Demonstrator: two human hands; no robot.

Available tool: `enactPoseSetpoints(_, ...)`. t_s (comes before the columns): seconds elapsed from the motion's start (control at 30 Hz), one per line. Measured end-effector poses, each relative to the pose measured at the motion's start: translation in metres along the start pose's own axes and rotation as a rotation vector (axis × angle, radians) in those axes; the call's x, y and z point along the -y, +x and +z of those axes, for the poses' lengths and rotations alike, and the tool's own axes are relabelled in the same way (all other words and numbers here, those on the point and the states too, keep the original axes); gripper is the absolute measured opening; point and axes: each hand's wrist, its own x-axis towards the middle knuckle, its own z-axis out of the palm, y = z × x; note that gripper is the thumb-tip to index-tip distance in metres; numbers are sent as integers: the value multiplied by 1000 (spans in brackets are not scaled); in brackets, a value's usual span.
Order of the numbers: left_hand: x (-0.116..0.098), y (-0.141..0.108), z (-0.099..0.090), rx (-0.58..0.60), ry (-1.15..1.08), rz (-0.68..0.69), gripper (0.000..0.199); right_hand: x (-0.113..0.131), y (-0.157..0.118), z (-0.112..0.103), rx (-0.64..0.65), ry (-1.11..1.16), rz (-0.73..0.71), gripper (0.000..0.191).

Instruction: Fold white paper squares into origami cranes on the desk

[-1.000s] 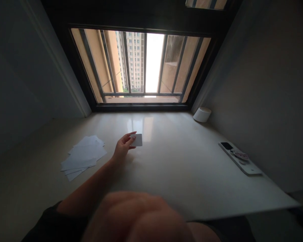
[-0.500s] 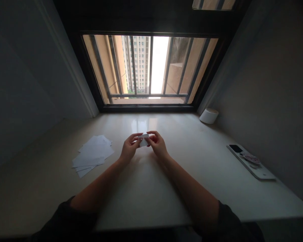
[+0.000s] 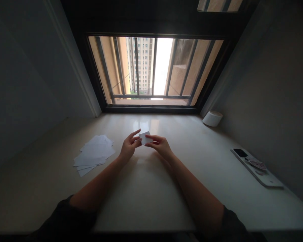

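A small white piece of paper (image 3: 145, 138) is held up between both hands, above the middle of the pale tabletop. My left hand (image 3: 129, 145) pinches its left edge between thumb and a finger, with the index finger stretched out above. From the other side my right hand (image 3: 161, 145) grips the paper's right part, thumb and fingers pressed on it. A loose stack of white paper sheets (image 3: 94, 154) lies to the left of my left hand, its sheets fanned unevenly.
A barred window (image 3: 151, 109) rises behind the pale tabletop (image 3: 141, 201). At the back right, a white cylindrical object (image 3: 212, 118) sits by the wall. A white phone (image 3: 270, 178) with a decorated attachment lies at the right.
My right hand has turned and now grips the paper from the side. The paper has tilted, and my left index finger has lifted off it. The view has shifted slightly.
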Motion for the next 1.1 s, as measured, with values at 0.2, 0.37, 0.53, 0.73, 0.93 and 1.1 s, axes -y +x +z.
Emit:
enactPoseSetpoints(0.2, -1, 1, 0, 60, 78, 19, 37, -2, 1, 1, -102, -12, 35, 48)
enactPoseSetpoints(0.37, -3, 1, 0, 57, 111, 32, 35, 2, 0, 3, -99, 11, 55, 49)
enactPoseSetpoints(0.53, -3, 2, -1, 68, 138, 48, 34, 3, 0, 4, -117, 60, 69, 47)
enactPoseSetpoints(0.73, -4, 2, -2, 62, 263, 107, 32, 2, 1, 5, -123, 104, 90, 43)
enactPoseSetpoints(0.93, -5, 1, -2, 35, 354, 139, 32, 0, 2, 4, -120, 86, 100, 46)
enactPoseSetpoints(1.1, -4, 0, -3, 20, 417, 173, 33, -4, 3, 3, -115, 102, 105, 42)
